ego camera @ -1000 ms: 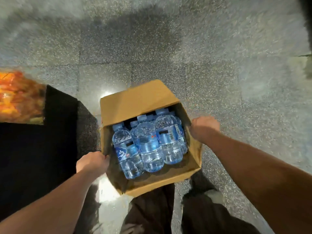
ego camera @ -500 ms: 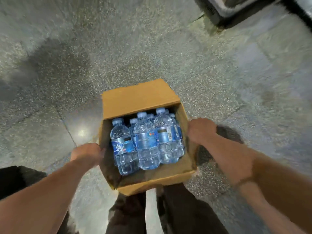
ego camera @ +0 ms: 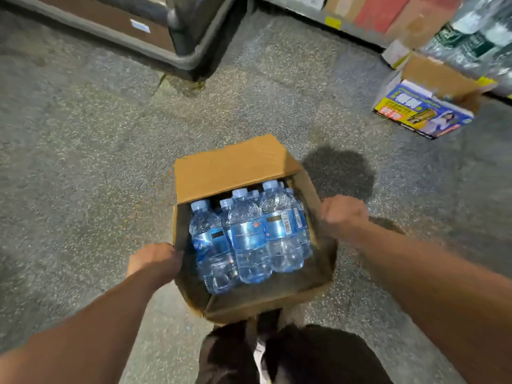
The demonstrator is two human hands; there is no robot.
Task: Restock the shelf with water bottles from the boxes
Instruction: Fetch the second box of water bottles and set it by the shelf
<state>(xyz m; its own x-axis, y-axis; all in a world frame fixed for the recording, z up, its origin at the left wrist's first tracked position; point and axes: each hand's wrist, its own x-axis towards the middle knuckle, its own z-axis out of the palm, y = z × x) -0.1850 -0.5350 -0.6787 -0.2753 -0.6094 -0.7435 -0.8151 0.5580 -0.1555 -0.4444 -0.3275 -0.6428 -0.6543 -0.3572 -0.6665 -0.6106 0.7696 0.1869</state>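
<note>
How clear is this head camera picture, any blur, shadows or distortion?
Head view: the water bottles in the cardboard box are fairly sharp; the printed box and the stock at upper right smear with motion blur; a dark shadow lies on the floor beyond the right hand; the wide angle stretches the left forearm and right forearm toward the bottom corners.

we see tan cardboard box (ego camera: 230, 169) | clear, blue-labelled, pale-blue-capped water bottles (ego camera: 249, 236) | grey speckled floor (ego camera: 83, 134) | far-right blue-yellow printed carton (ego camera: 421, 112)
</note>
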